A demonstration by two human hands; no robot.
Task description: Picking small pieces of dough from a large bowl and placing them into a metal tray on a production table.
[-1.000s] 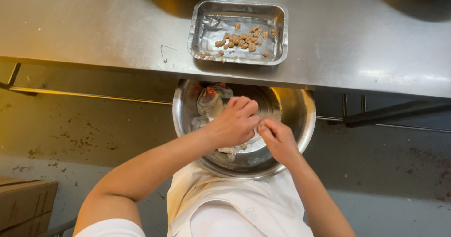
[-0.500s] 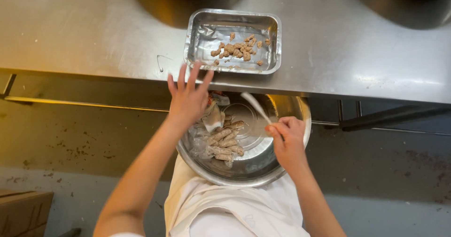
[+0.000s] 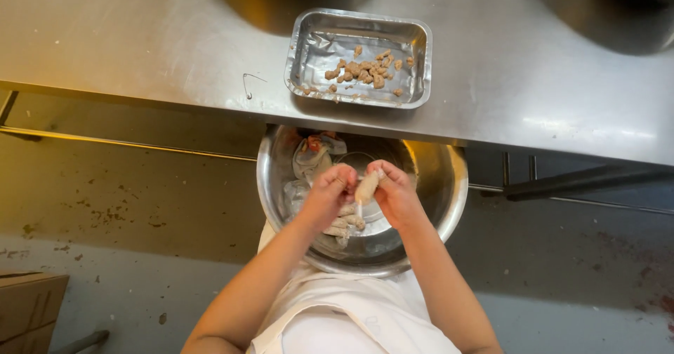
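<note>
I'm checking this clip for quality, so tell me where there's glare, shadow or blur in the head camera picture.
Head view: soft glare streaks across the steel counter; a bright highlight on the metal bowl rim at right; dark round shadows at the counter's top edge; the left hand, right hand and pale piece between them look fairly sharp; the floor is dim.

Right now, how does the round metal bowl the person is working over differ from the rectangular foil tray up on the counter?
The metal bowl is round, deep and large; the foil tray is rectangular, shallow and smaller. The bowl sits below the steel counter's edge, against the person's apron, while the tray rests on top of it. The bowl holds pale elongated pieces, one gripped between the left hand and right hand; the tray holds small brown bits. Both are shiny metal.
</note>
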